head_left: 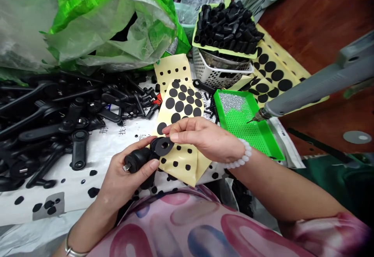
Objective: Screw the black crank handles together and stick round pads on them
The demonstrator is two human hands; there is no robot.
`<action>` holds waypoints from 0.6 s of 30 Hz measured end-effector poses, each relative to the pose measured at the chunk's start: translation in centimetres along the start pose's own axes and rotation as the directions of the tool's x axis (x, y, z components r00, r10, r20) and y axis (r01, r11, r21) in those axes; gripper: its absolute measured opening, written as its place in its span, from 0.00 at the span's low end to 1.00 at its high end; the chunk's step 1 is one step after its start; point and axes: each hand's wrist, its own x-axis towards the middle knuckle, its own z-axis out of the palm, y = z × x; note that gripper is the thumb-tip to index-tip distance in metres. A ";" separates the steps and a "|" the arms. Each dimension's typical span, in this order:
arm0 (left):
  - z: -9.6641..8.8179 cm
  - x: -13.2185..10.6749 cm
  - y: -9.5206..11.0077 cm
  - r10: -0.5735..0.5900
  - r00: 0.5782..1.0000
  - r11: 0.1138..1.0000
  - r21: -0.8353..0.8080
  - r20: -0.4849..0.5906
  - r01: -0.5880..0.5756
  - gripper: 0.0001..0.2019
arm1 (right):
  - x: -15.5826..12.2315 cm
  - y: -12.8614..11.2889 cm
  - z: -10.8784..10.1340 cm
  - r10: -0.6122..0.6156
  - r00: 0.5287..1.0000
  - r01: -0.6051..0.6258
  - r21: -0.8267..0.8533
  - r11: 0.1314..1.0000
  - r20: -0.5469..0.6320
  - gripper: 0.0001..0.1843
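My left hand [124, 181] is closed around a black plastic handle part [137, 160] with a small metal stud at its end. My right hand [204, 138], with a white bead bracelet at the wrist, pinches a black ring-shaped sticker [162, 146] right at the end of that part. Under both hands lies a yellow backing sheet [187, 163] with small black dots left on it. Just beyond it lies another yellow sheet of round black stickers [182, 103].
A heap of black plastic handles [58, 120] fills the left. A green tray of small screws [248, 122] sits at right under a hanging grey power screwdriver [315, 83]. Behind stand a white basket [217, 71] topped by a tray of black tubes [228, 25], and green plastic bags [111, 19].
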 end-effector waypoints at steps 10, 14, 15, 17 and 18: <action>-0.1 0.0 -0.1 0.036 0.999 0.999 0.034 0.003 -0.036 0.24 | 0.4 0.5 0.2 0.002 1.000 -0.002 -0.002 1.000 0.019 0.04; -0.1 0.1 -0.2 0.040 0.999 0.997 0.069 0.008 -0.040 0.24 | 0.6 0.5 0.3 0.009 1.000 -0.008 -0.012 1.000 0.013 0.04; -0.1 0.1 -0.2 0.038 0.999 0.997 0.071 0.014 -0.039 0.24 | 0.6 0.5 0.3 0.015 1.000 -0.015 -0.008 1.000 0.013 0.04; -0.1 0.2 -0.2 0.032 0.999 0.997 0.069 0.014 -0.033 0.24 | 0.7 0.6 0.4 0.027 1.000 -0.027 0.005 1.000 0.014 0.03; -0.1 0.2 -0.3 0.030 1.000 0.997 0.067 0.011 -0.030 0.24 | 0.7 0.6 0.5 0.029 0.999 -0.030 0.011 0.999 0.015 0.03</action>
